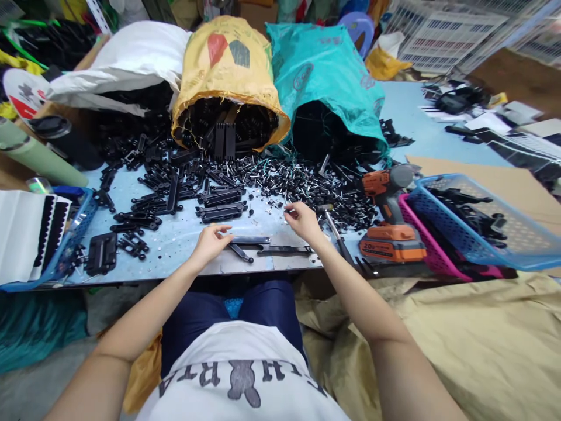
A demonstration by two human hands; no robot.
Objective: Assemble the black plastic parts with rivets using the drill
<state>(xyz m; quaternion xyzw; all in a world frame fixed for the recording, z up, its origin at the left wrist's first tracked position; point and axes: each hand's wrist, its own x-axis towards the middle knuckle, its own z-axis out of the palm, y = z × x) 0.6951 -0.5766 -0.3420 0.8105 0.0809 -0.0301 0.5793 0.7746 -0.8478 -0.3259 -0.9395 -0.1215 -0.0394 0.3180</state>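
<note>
My left hand [211, 242] is closed on the near end of a dark elongated bar [252, 240], which points right along the front of the table. Just below that bar lies a shorter black arm piece [241, 252] with a round end. To its right is a long black strip-like part [283, 250]. My right hand [303, 222] has its fingertips pinched together at the edge of a pile of small black parts and screws [280, 181]. Whatever is in that pinch is too small to make out.
A hammer [337, 234] and an orange cordless drill [390, 216] are to the right, beside a blue basket [517, 248]. Black assemblies [221, 210] lie left of centre. White [140, 49], yellow [228, 64] and teal [324, 64] sacks open toward me. Another basket [85, 216] sits left.
</note>
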